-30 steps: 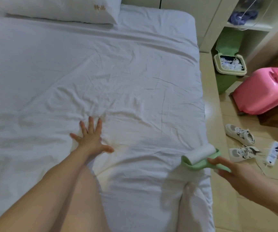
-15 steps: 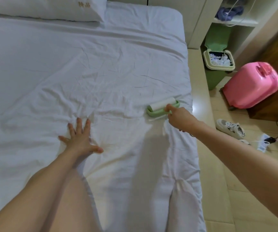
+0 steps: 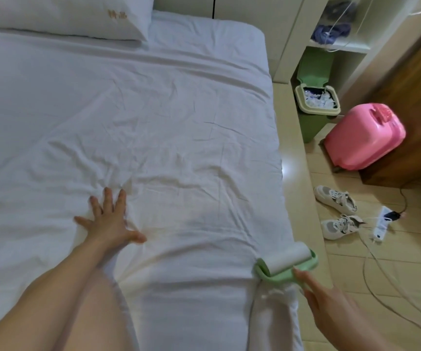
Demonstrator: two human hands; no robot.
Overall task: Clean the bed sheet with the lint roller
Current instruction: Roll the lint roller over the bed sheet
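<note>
The left hand (image 3: 110, 221) presses flat on the bed sheet (image 3: 179, 117), fingers (image 3: 108, 201) spread wide, likely to keep the cloth taut, while the right hand (image 3: 331, 302) grips the lint roller (image 3: 286, 259) resting at the sheet's near right edge.

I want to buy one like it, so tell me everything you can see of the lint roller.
The lint roller has a white cylindrical roll seated in a pale green frame that looks like plastic. It rests on the white bed sheet at the bed's right edge, near the person, with the roll slanting up to the right. The right hand holds it from the near side, one finger reaching onto the green frame. The handle is hidden under the hand.
</note>
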